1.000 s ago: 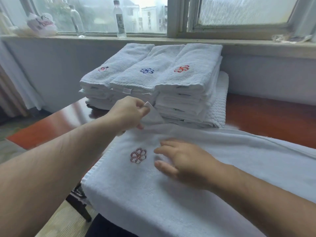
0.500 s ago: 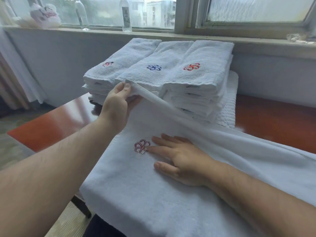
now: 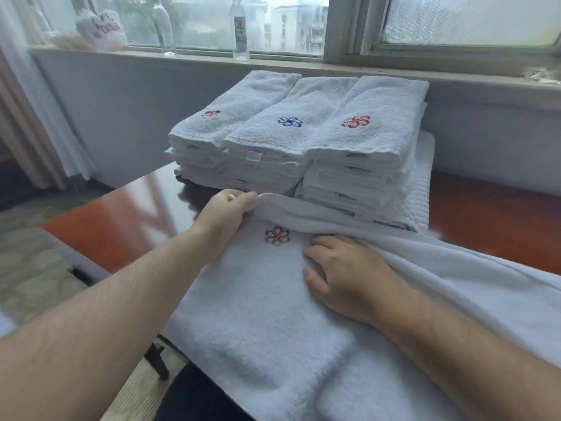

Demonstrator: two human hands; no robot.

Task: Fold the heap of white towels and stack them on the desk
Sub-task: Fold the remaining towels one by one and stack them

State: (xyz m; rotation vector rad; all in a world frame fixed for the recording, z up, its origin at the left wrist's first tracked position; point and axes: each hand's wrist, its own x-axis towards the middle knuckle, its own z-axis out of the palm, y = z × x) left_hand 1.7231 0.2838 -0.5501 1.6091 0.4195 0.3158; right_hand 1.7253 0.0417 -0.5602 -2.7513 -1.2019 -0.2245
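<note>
A white towel with a red embroidered flower lies spread over the near edge of the reddish-brown desk. My left hand pinches the towel's far left corner, lifted a little above the cloth. My right hand lies on the towel just right of the flower, and the far edge of the cloth drapes over its fingertips. Behind them stand three side-by-side stacks of folded white towels, each top one with an embroidered flower.
A quilted white mat lies under the stacks at the right. Two clear bottles and a pink bag stand on the window sill. A curtain hangs at the left, and tiled floor shows beyond the desk's left edge.
My left hand has brought the pinched corner down from stack height to just above the towel. The far edge has come toward me over my right hand's fingertips.
</note>
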